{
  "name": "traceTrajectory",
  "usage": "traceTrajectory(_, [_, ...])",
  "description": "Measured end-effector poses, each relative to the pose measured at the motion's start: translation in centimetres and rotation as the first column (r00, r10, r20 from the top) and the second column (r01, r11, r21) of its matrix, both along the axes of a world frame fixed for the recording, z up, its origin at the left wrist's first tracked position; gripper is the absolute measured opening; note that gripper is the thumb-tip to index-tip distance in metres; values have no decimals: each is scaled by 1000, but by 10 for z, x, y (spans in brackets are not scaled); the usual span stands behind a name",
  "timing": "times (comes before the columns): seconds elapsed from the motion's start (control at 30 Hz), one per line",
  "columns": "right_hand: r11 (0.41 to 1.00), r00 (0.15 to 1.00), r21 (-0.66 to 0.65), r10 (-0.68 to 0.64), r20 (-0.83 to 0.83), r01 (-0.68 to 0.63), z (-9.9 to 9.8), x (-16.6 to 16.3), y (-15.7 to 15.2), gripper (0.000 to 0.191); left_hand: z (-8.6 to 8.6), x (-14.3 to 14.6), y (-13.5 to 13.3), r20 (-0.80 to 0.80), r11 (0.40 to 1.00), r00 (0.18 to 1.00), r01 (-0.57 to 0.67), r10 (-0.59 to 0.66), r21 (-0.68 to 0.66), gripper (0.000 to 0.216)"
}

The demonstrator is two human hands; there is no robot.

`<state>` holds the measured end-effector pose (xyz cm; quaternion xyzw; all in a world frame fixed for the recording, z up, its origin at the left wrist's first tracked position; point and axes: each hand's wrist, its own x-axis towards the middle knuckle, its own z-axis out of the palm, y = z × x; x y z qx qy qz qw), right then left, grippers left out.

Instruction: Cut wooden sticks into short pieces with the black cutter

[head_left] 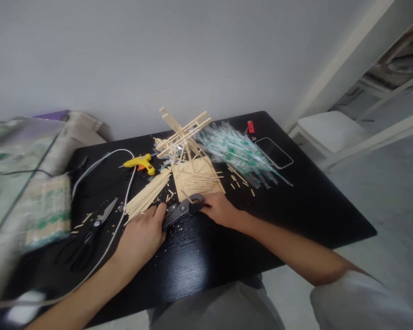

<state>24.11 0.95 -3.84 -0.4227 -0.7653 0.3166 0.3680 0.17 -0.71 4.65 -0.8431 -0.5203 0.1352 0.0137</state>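
My right hand is closed round the grey handles of a dark cutter that lies on the black table. My left hand rests beside the cutter's blade end, fingers curled and thumb touching it; whether a stick is pinched there I cannot make out. Just beyond the hands lies a flat panel of wooden sticks, with a tilted stick frame standing on it. A loose bundle of sticks lies left of the panel.
A yellow glue gun with a white cord, black scissors, a heap of clear-and-green wrappers, a phone and a red lighter lie on the table. Bags of packed sticks sit left. White furniture stands right.
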Motion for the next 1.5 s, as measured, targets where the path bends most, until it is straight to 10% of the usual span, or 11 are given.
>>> traceTrajectory(0.23, [1000,1000,21,-2,-12,2,-1,-1,0,21,-5,-6,2,19,999,999,-32,32,-27,26])
traceTrajectory(0.57, [990,985,29,-137,-105,141,15,9,5,19,-34,-27,26,446,969,895,-121,12,215,33])
traceTrajectory(0.87, [971,951,177,-202,234,162,6,2,-2,7,-50,-33,23,657,984,751,-163,73,76,28])
traceTrajectory(1.23, [947,948,271,-233,216,171,9,-7,-2,12,-48,-35,16,635,995,770,-97,65,15,50])
traceTrajectory(1.37, [982,988,108,-156,2,155,21,-6,-6,11,-46,-30,14,644,996,762,-91,64,9,48])
traceTrajectory(1.5, [930,958,-361,-36,-285,-72,26,-10,-13,16,-46,-28,13,641,994,763,-105,79,2,46])
